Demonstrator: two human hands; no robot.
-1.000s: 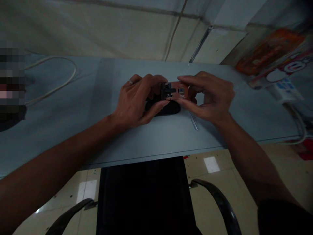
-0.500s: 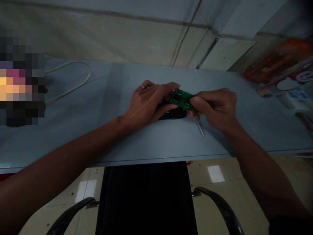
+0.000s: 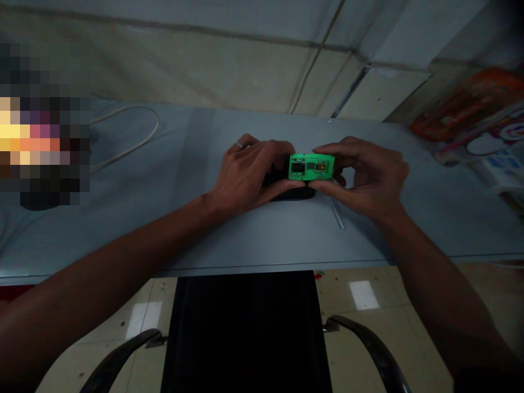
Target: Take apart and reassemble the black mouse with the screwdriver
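Your left hand [image 3: 248, 174] and right hand [image 3: 366, 177] pinch the green circuit board [image 3: 311, 167] over the tabletop [image 3: 254, 237], between front and back edges; if either grip slackens, it could slip onto the black object [image 3: 295, 194]

A: What are the hands on?
B: A green circuit board [image 3: 311, 167], lit bright. The left hand [image 3: 251, 172] grips its left end, the right hand [image 3: 364, 177] its right.
A: Anything near them?
B: A black object [image 3: 295, 194], partly hidden behind the left hand, and a thin shiny rod [image 3: 338, 214] on the grey table [image 3: 245, 240].
A: And farther left?
B: A looped pale cable [image 3: 149, 135].
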